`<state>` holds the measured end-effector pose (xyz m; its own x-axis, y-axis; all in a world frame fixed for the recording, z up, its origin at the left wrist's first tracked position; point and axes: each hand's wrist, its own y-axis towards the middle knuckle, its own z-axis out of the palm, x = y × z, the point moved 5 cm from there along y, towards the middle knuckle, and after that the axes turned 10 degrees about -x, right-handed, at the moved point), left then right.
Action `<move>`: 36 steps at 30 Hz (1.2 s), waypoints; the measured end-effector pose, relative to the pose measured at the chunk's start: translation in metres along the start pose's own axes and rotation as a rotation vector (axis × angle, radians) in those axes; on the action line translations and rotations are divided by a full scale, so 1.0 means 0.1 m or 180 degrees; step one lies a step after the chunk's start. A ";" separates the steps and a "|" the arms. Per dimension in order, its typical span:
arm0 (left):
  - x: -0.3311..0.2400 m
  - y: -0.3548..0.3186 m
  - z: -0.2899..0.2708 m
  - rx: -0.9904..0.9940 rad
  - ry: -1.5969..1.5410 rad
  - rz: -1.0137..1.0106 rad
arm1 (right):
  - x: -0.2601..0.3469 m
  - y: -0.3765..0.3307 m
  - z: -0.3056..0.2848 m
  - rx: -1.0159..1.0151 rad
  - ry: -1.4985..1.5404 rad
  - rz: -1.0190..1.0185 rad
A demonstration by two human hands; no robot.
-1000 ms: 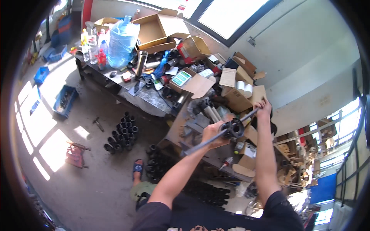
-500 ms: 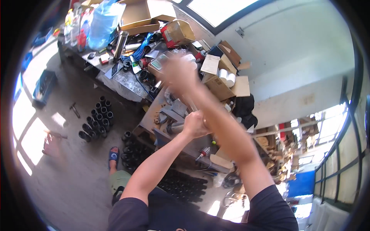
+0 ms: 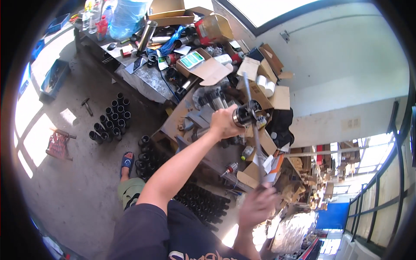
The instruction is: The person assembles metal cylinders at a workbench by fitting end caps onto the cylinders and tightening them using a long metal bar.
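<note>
My left hand is closed round the near end of a dark cylinder with a bright metal ring, above the cluttered bench. A long, thin metal bar crosses the cylinder's far end, one tip up by the cartons and the other down toward me. At its lower tip is my right hand, smeared by motion, so whether its fingers grip the bar cannot be made out. Beneath my left hand, a grey metal fixture is partly hidden by the hand and cylinder.
An open carton with a green-and-white box, blue cable and bottles crowd the bench. Black cylinders stand on the floor at left, with a hammer beside them. More dark cylinders lie below the bench.
My right hand has swung from above the bench down toward me, at the bar's lower tip. The dark cylinder and bar now show clearly. My left hand has shifted slightly up and right.
</note>
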<state>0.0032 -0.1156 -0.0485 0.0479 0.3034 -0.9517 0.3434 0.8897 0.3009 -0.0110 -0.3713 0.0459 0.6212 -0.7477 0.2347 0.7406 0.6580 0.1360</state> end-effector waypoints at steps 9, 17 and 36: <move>0.13 0.03 -0.19 0.0021 -0.0989 0.0111 | -3.07 0.41 1.20 0.5418 -0.6177 -0.1286; -0.49 -0.83 1.18 0.0487 -0.3629 -0.1895 | -4.43 2.12 0.21 0.4966 -0.9015 -0.1227; -0.90 -0.39 -1.49 0.2863 -0.2218 -0.3828 | -0.18 5.06 -1.41 -0.2182 -0.4408 0.1725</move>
<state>-0.1542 -0.1268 0.0350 -0.3306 -0.7902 -0.5160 0.8785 -0.0579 -0.4742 0.3884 -0.0374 -0.0253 0.4208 0.4379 0.7945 0.7286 0.3585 -0.5836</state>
